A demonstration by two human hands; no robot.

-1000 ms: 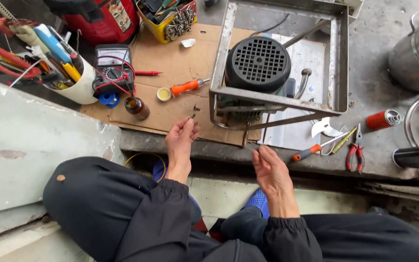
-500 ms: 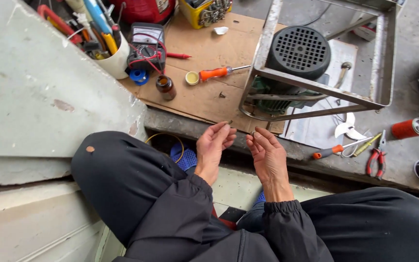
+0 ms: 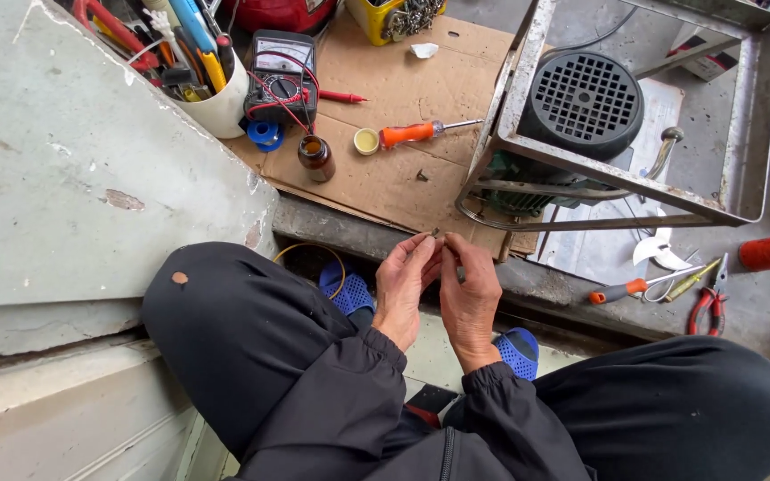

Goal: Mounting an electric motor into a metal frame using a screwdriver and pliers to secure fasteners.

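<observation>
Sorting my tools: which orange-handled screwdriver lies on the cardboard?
The screwdriver beside the small yellow cap; the other screwdriver lies on bare floor by the red pliers.

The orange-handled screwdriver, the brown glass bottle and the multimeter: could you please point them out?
orange-handled screwdriver [image 3: 409, 134], head view, on its handle.
brown glass bottle [image 3: 316, 160], head view, on its body.
multimeter [image 3: 282, 75], head view, on its face.

A cardboard sheet [image 3: 385, 178] lies on the floor [image 3: 715, 169] beyond the person's knees, with the left hand [image 3: 405, 287] and right hand [image 3: 471, 296] touching at their fingers just before its near edge. On the sheet a screwdriver [image 3: 416, 133] lies mid-way, a small cap [image 3: 366, 141] and a bottle [image 3: 315, 158] to its left, and a multimeter [image 3: 282, 86] and a tool cup [image 3: 216, 98] at the far left corner. A motor [image 3: 581, 107] sits inside a metal frame [image 3: 626, 178] off the sheet's right edge, with pliers [image 3: 706, 307] further right.
</observation>
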